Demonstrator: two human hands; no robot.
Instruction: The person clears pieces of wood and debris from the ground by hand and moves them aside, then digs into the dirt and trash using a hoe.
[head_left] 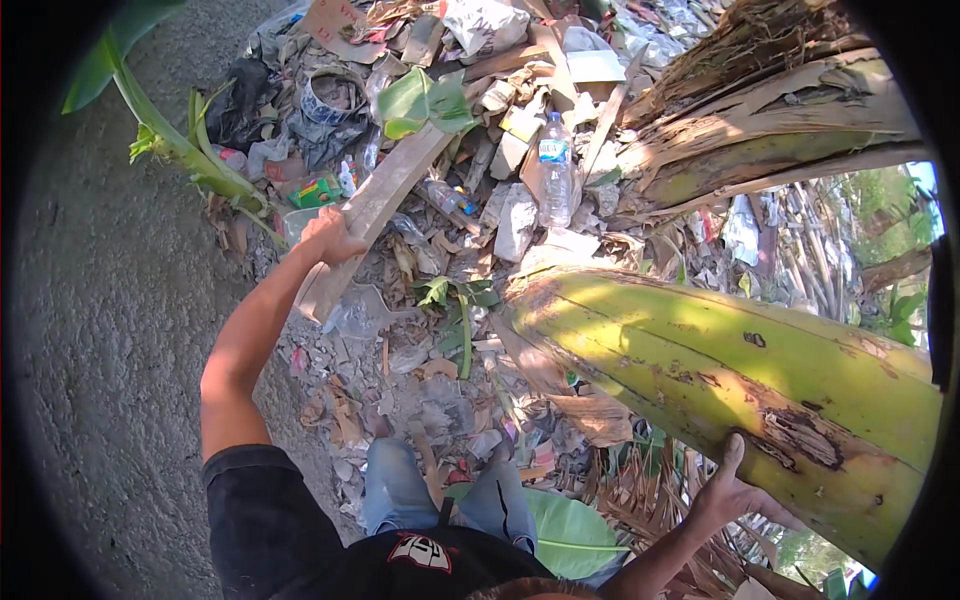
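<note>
Wooden plank (405,175): left of centre in the upper half of the frame, its long axis slanting from lower left to upper right; its upper end meets a torn green leaf (428,103).
Left hand (333,238): closed around the plank's lower part, so by far the nearer hand; most of the plank's length reaches up and right of this grip.
Right hand (735,495): well apart from the left, at the lower right, thumb spread from the fingers and laid against the banana trunk (some fingertips are hard to make out).
Banana trunk (690,345): between the right hand and the plank, its long axis running from the centre down toward the right edge.
Clear bottle (555,185): upright in the frame, above the trunk's near-centre end, right of the plank.
</note>
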